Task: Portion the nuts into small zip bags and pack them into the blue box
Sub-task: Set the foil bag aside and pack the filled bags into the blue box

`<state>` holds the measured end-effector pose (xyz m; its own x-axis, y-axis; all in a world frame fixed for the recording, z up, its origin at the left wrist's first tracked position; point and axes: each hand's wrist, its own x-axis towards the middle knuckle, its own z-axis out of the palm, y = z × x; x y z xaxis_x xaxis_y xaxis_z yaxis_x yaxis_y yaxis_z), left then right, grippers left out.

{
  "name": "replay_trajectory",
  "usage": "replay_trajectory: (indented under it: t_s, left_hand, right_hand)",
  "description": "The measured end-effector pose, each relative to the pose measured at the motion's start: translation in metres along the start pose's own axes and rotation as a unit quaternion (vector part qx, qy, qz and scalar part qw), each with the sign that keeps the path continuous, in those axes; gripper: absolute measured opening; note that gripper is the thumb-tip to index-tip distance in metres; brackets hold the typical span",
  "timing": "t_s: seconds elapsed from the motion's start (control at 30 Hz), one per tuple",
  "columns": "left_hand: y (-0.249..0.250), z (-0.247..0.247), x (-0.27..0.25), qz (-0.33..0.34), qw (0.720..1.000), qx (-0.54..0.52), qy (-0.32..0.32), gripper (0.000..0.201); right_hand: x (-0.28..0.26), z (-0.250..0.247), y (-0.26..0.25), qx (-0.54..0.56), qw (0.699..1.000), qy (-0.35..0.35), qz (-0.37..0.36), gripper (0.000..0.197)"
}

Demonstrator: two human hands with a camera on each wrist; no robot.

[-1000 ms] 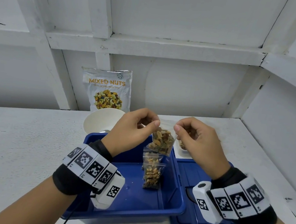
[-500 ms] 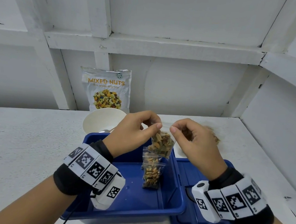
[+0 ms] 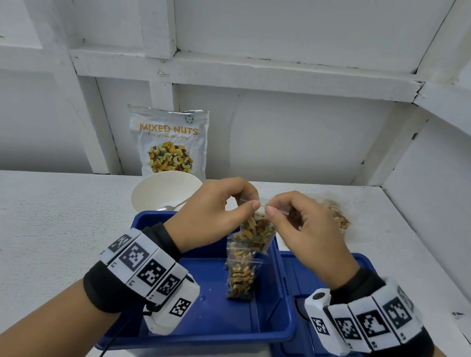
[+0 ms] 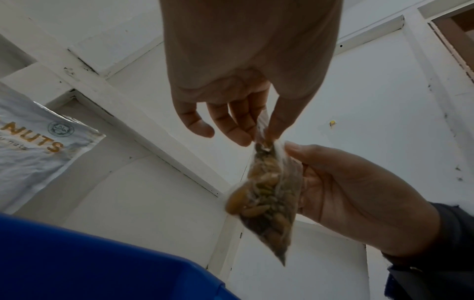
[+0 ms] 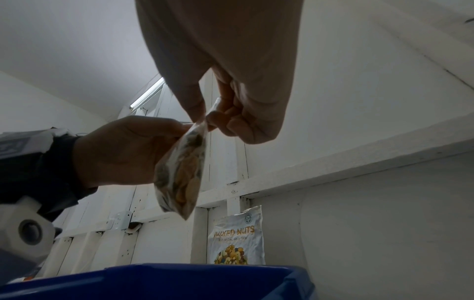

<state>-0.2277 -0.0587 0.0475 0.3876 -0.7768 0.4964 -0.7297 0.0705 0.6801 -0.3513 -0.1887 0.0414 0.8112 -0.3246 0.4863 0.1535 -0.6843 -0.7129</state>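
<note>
Head view: small zip bag (image 3: pixel 256 232) of mixed nuts held up above the blue box (image 3: pixel 275 318), left hand (image 3: pixel 214 215) and right hand (image 3: pixel 305 229) each pinching its top strip between thumb and forefinger, thumbs nearly meeting. Two filled zip bags (image 3: pixel 241 275) already inside the blue box, against its right wall. Beyond the box: white bowl (image 3: pixel 163 191), Mixed Nuts pouch (image 3: pixel 168 141); to its right, a blue lid (image 3: pixel 322 354) and loose nuts (image 3: pixel 338 216).

Left wrist view: zip bag (image 4: pixel 266 203) hanging below the pinch, left fingertips (image 4: pixel 238 137) clamped on its top edge, other fingers loosely extended.

Right wrist view: right hand (image 5: pixel 225 85) gripping the opposite corner, remaining fingers curled in; bag (image 5: pixel 183 174) sagging, bulged.

Probably light, soft, lumpy, slippery film; best held by the stiffer zip strip, not the nut-filled belly. Seal apparently being pressed closed, though the zip's state cannot be made out.
</note>
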Motion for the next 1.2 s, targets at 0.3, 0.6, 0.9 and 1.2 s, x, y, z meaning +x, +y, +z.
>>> replay_trajectory:
  t_s: [0.3, 0.6, 0.9, 1.2]
  left_hand:
    - [0.001, -0.003, 0.001, -0.013, 0.999, 0.008, -0.050, 0.013]
    - [-0.009, 0.010, -0.007, 0.023, 0.991, 0.077, -0.109, 0.030]
    - [-0.027, 0.027, -0.008, -0.093, 0.925, 0.199, -0.311, 0.013]
    - [-0.019, 0.030, 0.000, -0.119, 0.920, 0.132, -0.350, 0.014]
  right_hand:
    - [0.000, -0.001, -0.001, -0.019, 0.999, -0.002, -0.041, 0.008]
    - [-0.015, -0.013, 0.012, -0.021, 0.994, -0.108, 0.020, 0.008]
    - [-0.009, -0.052, 0.108, -0.167, 0.965, -0.043, 0.197, 0.014]
    - [0.007, -0.028, 0.139, -0.277, 0.932, -0.061, 0.225, 0.023]
